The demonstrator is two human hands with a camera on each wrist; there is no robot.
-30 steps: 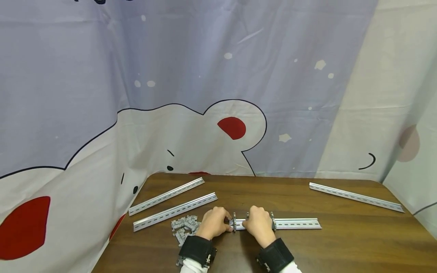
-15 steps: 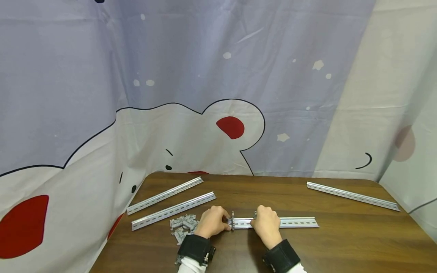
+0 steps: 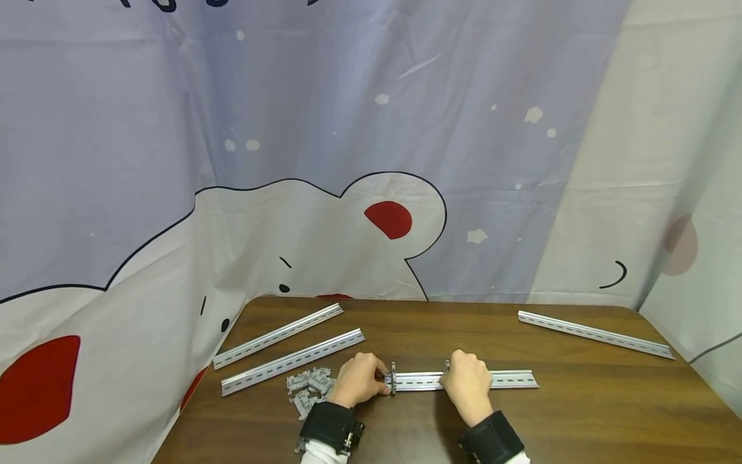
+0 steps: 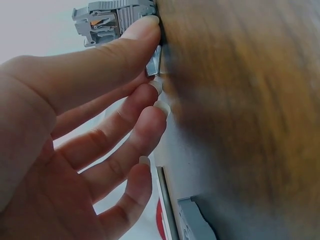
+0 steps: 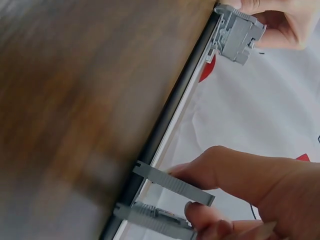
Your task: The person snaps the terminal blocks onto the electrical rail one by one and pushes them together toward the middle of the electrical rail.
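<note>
A slotted metal DIN rail (image 3: pixel 418 381) lies crosswise on the table before me. My left hand (image 3: pixel 358 380) grips its left end, thumb against the near edge beside a grey terminal block (image 3: pixel 393 379) that stands upright on the rail. In the left wrist view that terminal block (image 4: pixel 112 21) sits just past the thumb. Farther right, my right hand (image 3: pixel 468 385) is over the rail, its thumb and finger at two more terminal blocks. The right wrist view shows one block (image 5: pixel 174 184) by the thumb and another block (image 5: pixel 155 220) by the fingertip, a small gap between them.
Several loose grey terminal blocks (image 3: pixel 313 385) lie heaped left of my left hand. Two bare rails, a nearer rail (image 3: pixel 293 362) and a farther rail (image 3: pixel 279 336), slant at the left. Another rail (image 3: pixel 595 334) lies at the back right. A curtain (image 3: pixel 313 245) hangs behind the table (image 3: pixel 580 425).
My right hand has slid rightward along the rail, and the block showing at its left side has moved with it. The left hand stays at the rail's end beside its block.
</note>
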